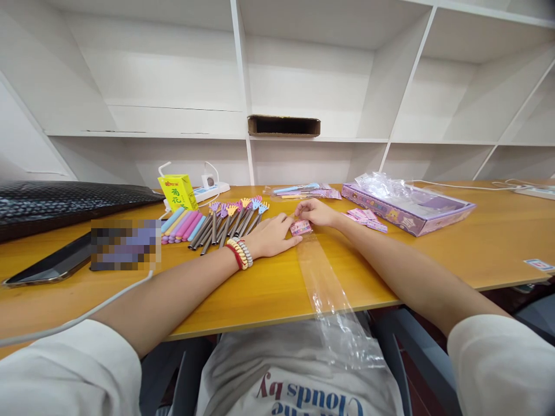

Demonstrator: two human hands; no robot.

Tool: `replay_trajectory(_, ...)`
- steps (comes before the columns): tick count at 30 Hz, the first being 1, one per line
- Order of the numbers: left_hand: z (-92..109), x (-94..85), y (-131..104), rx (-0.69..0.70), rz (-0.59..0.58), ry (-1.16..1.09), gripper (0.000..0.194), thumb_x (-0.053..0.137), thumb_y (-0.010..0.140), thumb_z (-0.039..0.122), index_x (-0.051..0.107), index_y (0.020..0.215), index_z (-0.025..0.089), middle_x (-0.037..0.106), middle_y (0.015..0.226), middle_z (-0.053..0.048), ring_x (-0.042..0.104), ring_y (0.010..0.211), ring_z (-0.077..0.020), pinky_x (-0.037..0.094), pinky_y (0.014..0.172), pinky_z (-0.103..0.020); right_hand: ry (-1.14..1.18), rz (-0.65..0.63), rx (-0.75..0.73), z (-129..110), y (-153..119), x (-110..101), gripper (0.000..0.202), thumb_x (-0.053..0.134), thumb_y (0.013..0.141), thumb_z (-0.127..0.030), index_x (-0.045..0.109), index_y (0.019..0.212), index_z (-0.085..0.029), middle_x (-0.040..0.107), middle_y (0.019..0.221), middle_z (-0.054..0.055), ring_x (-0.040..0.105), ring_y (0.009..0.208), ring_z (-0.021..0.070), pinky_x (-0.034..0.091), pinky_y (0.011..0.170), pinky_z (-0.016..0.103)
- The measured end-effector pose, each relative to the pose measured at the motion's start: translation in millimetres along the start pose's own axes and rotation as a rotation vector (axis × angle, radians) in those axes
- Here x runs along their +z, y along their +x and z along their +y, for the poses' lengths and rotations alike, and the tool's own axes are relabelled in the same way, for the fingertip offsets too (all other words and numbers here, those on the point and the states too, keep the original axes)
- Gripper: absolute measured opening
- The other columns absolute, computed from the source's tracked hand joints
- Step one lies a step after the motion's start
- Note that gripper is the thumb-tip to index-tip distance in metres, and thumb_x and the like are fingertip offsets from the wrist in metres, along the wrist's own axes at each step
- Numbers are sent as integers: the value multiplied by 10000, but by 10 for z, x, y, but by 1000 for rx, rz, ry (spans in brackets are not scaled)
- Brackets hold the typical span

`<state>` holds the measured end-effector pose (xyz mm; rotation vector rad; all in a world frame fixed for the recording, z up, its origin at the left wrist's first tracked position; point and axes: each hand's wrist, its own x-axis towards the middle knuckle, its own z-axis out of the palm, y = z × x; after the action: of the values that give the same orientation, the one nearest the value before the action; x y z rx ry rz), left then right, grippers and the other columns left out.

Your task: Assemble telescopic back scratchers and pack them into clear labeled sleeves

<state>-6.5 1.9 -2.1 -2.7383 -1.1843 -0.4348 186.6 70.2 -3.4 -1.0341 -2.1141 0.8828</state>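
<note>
A small pink printed card (301, 227) lies at the top end of a long clear plastic bag (323, 274), which runs over the table's front edge onto my lap. My left hand (272, 236) rests flat on the table, fingers stretched, its thumb by the card's lower edge. With curled fingers, my right hand (318, 212) pinches at the card's upper edge; the fingertips are partly hidden. Left of my hands lie several metal back scratchers (229, 222) with coloured hand-shaped heads. Their pastel handles (182, 225) are bunched beside them. More pink cards (366, 219) lie right of my right hand.
A purple box (411, 211) with clear plastic on it stands at the right. Bagged items (306, 190) lie behind my hands. A yellow drink carton (178, 192), a power strip (212, 189) and a dark phone (50, 260) are at the left. White shelves (312, 75) rise behind.
</note>
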Motion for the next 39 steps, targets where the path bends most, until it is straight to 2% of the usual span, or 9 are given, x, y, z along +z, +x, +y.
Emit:
replay_trajectory(5,-21,24,6,-2,10,15,542,376,821,579,443,1212,209,521,1053,-87,558,917,-231,412,809,-346,88,-4,77,-10,11,-21,206,514,620,-136,528,825,-138,502,495,-40,422,419,79,316,424,185)
replay_trajectory(11,1,8,0,-18,7,11,536,395,814,573,443,1211,217,517,1062,-91,563,898,-239,414,790,-359,141,-14,99,-25,5,-18,196,525,622,-133,527,818,-140,517,496,-29,437,408,88,347,409,192)
replay_trajectory(19,14,-2,1,-23,-5,19,527,385,820,568,454,1200,210,519,1053,-91,560,897,-235,415,792,-358,111,-19,117,-26,0,-5,190,541,637,-134,536,826,-141,538,518,-21,469,417,94,377,414,194)
replay_trajectory(39,-9,0,12,53,-18,84,475,321,859,527,499,1108,164,545,1004,-103,552,890,-222,419,800,-337,22,-85,94,10,11,15,199,560,638,-169,549,832,-124,554,565,-21,471,458,78,330,431,176)
